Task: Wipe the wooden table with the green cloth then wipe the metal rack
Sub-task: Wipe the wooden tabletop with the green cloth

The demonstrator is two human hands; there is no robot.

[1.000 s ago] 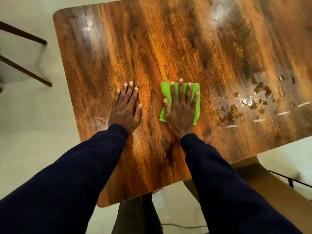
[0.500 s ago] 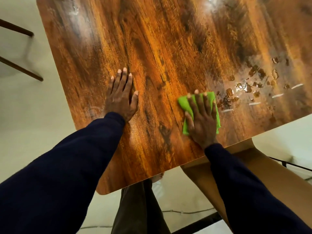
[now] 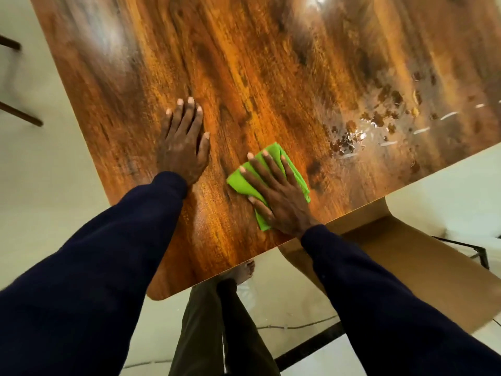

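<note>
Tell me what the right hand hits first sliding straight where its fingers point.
Probably nothing: the right hand, pressing the cloth, points across bare table, passing close beside the left hand.

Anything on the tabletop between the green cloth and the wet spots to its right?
Nothing visible. The right hand presses the green cloth flat on the wooden table; only bare wood separates it from the water droplets. The left hand rests flat on the opposite side, clear of that path.
</note>
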